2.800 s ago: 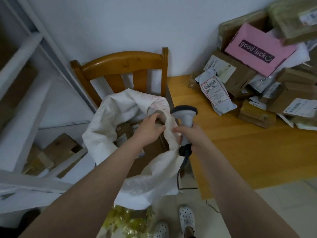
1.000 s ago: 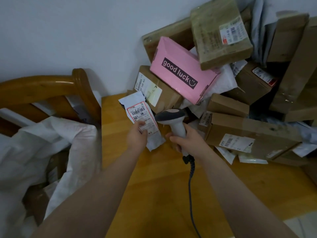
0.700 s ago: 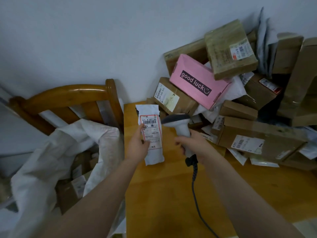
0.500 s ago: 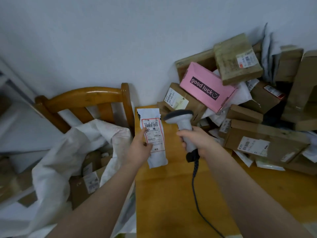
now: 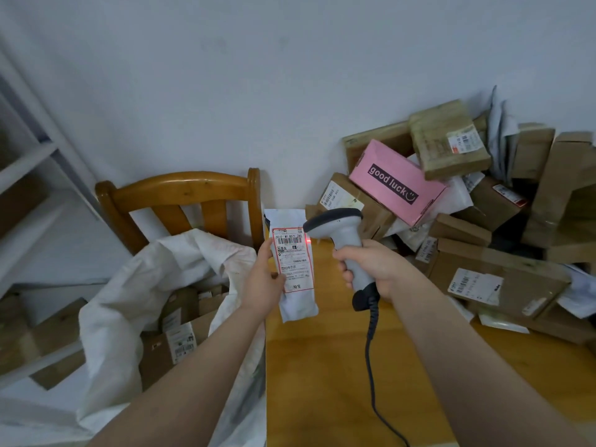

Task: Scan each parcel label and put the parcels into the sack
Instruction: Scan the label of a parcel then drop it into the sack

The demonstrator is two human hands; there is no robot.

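The left hand (image 5: 263,282) held a flat white plastic mailer parcel (image 5: 298,306) upright over the left edge of the orange wooden table (image 5: 322,366), its thumb pressed on the red-bordered label (image 5: 293,258). Above the same table, the right hand (image 5: 371,266) was wrapped round the handle of a grey corded barcode scanner (image 5: 335,222), whose head sat just beside the label, where a red glow showed. An open white woven sack (image 5: 122,301) holding brown boxes slumped on a wooden chair (image 5: 183,188) left of the table. A pink "good luck" box (image 5: 396,182) and brown cardboard parcels (image 5: 496,279) were heaped on the table's far right
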